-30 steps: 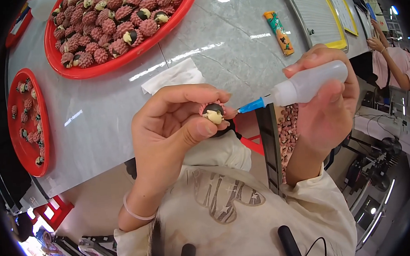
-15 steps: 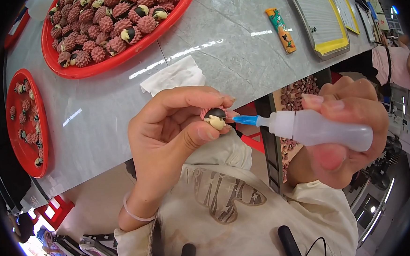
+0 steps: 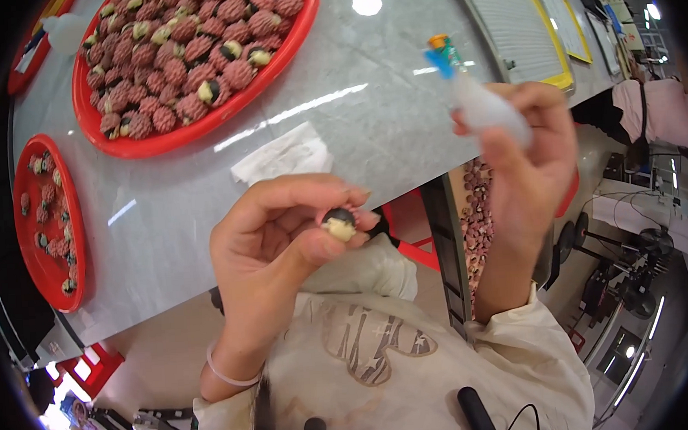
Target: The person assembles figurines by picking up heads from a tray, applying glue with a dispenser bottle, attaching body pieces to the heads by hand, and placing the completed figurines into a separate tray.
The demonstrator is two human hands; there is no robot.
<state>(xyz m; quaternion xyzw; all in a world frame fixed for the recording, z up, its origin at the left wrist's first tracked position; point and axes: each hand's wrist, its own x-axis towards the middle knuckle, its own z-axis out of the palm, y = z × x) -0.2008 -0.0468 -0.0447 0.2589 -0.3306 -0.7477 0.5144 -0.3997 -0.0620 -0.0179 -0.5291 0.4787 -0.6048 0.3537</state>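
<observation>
My left hand (image 3: 283, 242) pinches a small peeled fruit (image 3: 339, 223), pale flesh with a dark seed showing, between thumb and fingertips just off the table's near edge. My right hand (image 3: 529, 156) grips a white squeeze bottle (image 3: 483, 104) with a blue nozzle, raised and tilted so the tip points up and away from the fruit. Beyond the hands a large red round tray (image 3: 197, 125) holds several reddish bumpy fruits, some cut open.
A crumpled white tissue (image 3: 281, 156) lies on the grey table (image 3: 384, 94) near my left hand. A smaller red tray (image 3: 73, 224) with several fruits sits at the left edge. Yellow-framed boards (image 3: 530, 30) lie at the far right. Another person's pink sleeve (image 3: 660, 109) shows at right.
The squeeze bottle's nozzle was at the fruit in my left hand; my right hand has lifted it up and away to the right, tip now pointing upward.
</observation>
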